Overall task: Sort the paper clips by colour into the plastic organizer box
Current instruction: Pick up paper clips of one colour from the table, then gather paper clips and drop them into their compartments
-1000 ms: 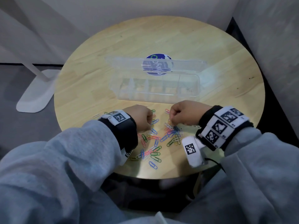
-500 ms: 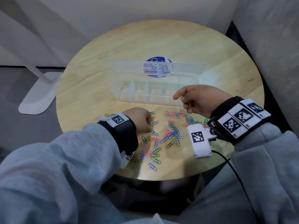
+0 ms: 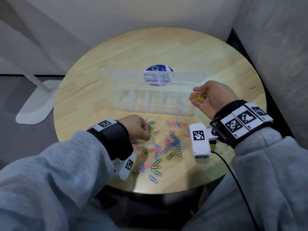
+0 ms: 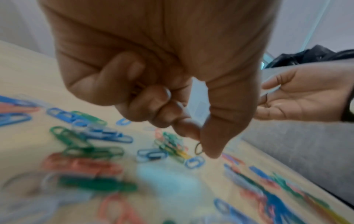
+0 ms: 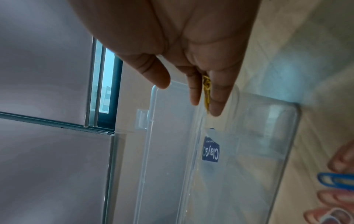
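Observation:
A clear plastic organizer box (image 3: pixel 150 105) stands mid-table with its lid (image 3: pixel 155 77) tilted open behind it; its compartments look bare. My right hand (image 3: pixel 195 95) hovers at the box's right end, palm turned up and fingers nearly straight, with several yellow paper clips (image 3: pixel 197 98) lying on them. The right wrist view shows the yellow clips (image 5: pixel 206 91) between the fingers, above the box (image 5: pixel 249 136). My left hand (image 3: pixel 146 130) is curled over the left side of the mixed clip pile (image 3: pixel 171 142). In the left wrist view, thumb and forefinger pinch a dark clip (image 4: pixel 198 149).
The round wooden table (image 3: pixel 166 52) has its front edge close below the clips. A white stand base (image 3: pixel 35 104) sits on the floor to the left. A grey wall (image 3: pixel 275 47) runs close on the right. The wrist camera block (image 3: pixel 199 140) hangs over the pile's right side.
My right hand rose from the pile with yellow clips, travelled to the box's right end and uncurled palm up. My left hand stayed at the pile's left side.

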The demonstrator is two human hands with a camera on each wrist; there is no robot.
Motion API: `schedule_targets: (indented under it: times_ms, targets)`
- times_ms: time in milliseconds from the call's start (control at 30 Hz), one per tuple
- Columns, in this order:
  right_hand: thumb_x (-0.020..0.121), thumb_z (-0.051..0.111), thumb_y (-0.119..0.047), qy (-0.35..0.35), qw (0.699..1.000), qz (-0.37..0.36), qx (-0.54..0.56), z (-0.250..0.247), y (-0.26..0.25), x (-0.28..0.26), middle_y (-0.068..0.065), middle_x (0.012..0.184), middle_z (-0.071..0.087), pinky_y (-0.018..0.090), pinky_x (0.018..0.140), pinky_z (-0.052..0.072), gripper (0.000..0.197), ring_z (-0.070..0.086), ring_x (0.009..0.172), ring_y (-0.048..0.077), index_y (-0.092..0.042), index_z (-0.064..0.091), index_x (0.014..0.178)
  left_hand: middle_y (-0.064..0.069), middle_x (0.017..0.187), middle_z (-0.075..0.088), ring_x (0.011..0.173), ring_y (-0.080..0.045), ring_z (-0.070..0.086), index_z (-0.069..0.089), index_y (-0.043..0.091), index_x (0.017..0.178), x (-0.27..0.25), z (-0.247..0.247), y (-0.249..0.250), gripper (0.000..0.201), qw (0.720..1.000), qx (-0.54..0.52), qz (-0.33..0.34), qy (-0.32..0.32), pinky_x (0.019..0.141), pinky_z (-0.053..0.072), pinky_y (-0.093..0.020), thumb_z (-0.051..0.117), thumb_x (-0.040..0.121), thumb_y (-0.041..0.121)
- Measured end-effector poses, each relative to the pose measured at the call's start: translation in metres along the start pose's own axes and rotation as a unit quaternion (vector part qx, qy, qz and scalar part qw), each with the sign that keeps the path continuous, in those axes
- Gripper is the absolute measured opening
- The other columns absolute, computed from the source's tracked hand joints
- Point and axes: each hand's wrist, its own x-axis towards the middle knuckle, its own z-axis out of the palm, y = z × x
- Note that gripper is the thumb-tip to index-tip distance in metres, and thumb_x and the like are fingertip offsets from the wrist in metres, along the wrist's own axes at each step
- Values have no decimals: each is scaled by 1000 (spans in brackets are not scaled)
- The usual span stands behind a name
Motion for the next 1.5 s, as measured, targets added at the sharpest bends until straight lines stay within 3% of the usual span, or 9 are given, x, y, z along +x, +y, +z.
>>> schedule_targets:
  times_ms: [167, 333, 433, 567, 700, 1000, 1133, 1300, 1500]
  targets:
    - [91, 40, -10, -41, 999, 5, 22, 2, 1, 0, 19, 128, 47, 34, 103, 38, 31, 42, 130, 29, 2, 52, 117, 7, 54, 47, 51, -9, 41, 57, 19, 61, -2, -29, 20, 20, 998, -40, 34, 38, 52, 34, -20, 72, 75, 20]
    - [93, 42, -3, -13, 988, -40, -149, -15, -13, -13, 6, 76, 53, 22, 68, 46, 21, 54, 70, 16, -10, 55, 78, 7, 58, 48, 55, -9, 44, 52, 20, 59, 12, -47, 68, 25, 990, -25, 95, 98, 55, 35, -21, 68, 78, 21]
    - [90, 42, -1, 4, 968, -58, -245, -39, -14, -23, 8, 69, 52, 23, 56, 47, 23, 51, 60, 16, -10, 53, 72, 6, 67, 53, 69, -15, 50, 51, 22, 62, 25, -43, 97, 21, 986, 28, 113, 121, 56, 36, -22, 63, 80, 22]
    - [86, 55, -10, 13, 904, -51, -425, -62, 0, -29, 8, 72, 60, 39, 76, 55, 12, 58, 68, 22, -11, 57, 74, 3, 74, 53, 78, -19, 50, 56, 17, 78, 38, -32, 128, 5, 977, 82, 120, 155, 51, 31, -20, 59, 82, 19]
    - [85, 57, -13, 6, 844, -27, -535, -65, 8, -27, 10, 79, 63, 39, 82, 54, 7, 59, 73, 24, -8, 61, 88, -1, 91, 56, 81, -18, 51, 61, 17, 90, 50, -22, 136, 9, 976, 84, 112, 166, 60, 36, -23, 58, 82, 14]
    - [84, 58, -9, -27, 815, -20, -579, -49, 14, -16, 12, 83, 64, 40, 86, 54, 6, 62, 80, 27, -8, 62, 87, 5, 97, 63, 96, -15, 62, 62, 25, 96, 51, -27, 99, 19, 951, -238, 153, 124, 93, 49, -31, 61, 84, 10]
    - [85, 57, -9, -35, 782, 2, -622, -46, 22, -13, 11, 88, 63, 34, 77, 52, 18, 58, 79, 26, -2, 68, 97, -2, 81, 59, 74, -15, 60, 59, 21, 84, 31, -29, 74, 24, 908, -368, 162, 115, 74, 55, -23, 57, 85, -3]
    - [82, 58, -14, -55, 720, 20, -692, -33, 33, -9, 10, 89, 63, 26, 69, 43, 22, 56, 79, 22, -2, 68, 99, 10, 73, 56, 72, -15, 55, 63, 24, 90, 14, -8, 61, 11, 986, -8, 147, 73, 65, 42, -23, 62, 83, 16]
    - [82, 63, -33, -45, 662, 8, -748, -14, 43, -5, 8, 92, 63, 28, 72, 45, 26, 57, 83, 23, -9, 61, 89, -4, 120, 55, 110, -24, 54, 55, 24, 120, 31, 20, 75, 33, 968, 191, 146, 75, 82, 40, -29, 52, 88, 16]
